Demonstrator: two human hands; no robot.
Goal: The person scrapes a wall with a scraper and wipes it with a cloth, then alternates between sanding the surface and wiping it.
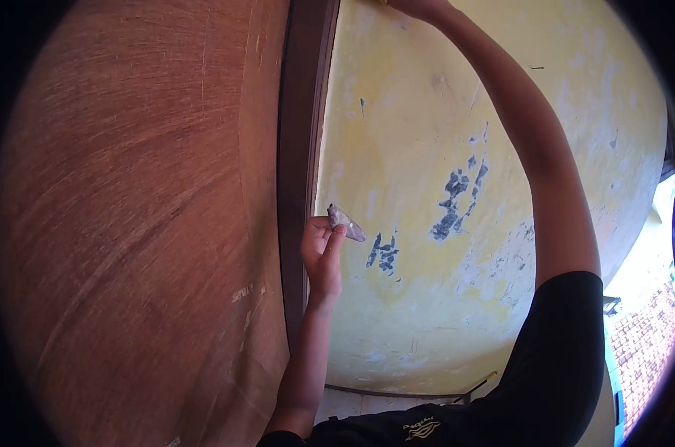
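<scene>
"What did that reach ask of the person?" one asked.

"A steady stance, I judged, and an unlocked elbow," said the other. "The right hand [421, 6] was high by the yellow wall [397, 156], cut off by the view's top edge, so I couldn't tell how open it was or what it held. A light, even touch would have suited the flaking paint there."

"And the left hand [323, 253]?"

"Closed in a pinch, thumb against curled fingers, on a small folded piece [348, 226]. A grip near one end, firm but not crushing, seemed right, with the knuckles clear of the dark frame [301, 141]."

"Where was the piece, and how did it look?"

"Well below the right hand, in front of the wall and just beside the frame. It was greyish pink, roughly wedge-shaped, tilted down to the right, with a pale spot and a dark upper tip. Its material was hard to tell."
</scene>
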